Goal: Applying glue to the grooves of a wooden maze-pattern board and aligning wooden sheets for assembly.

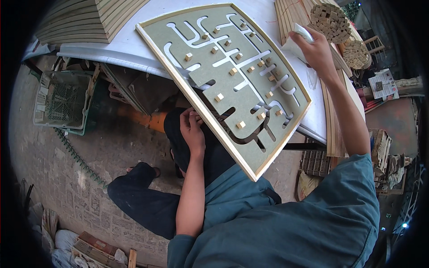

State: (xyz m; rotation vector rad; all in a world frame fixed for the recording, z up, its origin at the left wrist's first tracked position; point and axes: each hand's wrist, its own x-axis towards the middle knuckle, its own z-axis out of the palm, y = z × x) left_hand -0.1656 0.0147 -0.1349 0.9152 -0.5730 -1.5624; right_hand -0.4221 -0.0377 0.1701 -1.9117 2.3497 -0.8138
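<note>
Grey-green board, framed in pale wood and cut through with curved, round-ended slots, lies across the near edge of the white-topped table, its near corner jutting over your lap. Small, pale wooden blocks stand scattered over its face, between and beside the slots. White tabletop shows through the far slots, darkness through the near ones.

Your right arm reaches out past the board's right side, elbow bent, and your right hand is raised there with its fingers wrapped round a white object, partly hidden by your grip. Your left forearm rises from the near side, and your left hand sits just beside the board's left rail, fingers curled inward; whether they touch the wood, you cannot tell.

Farther out, long brown wooden strips lie on the far left of the table, and a round bundle of square-ended sticks lies far right. A pale plastic crate stands at left.
</note>
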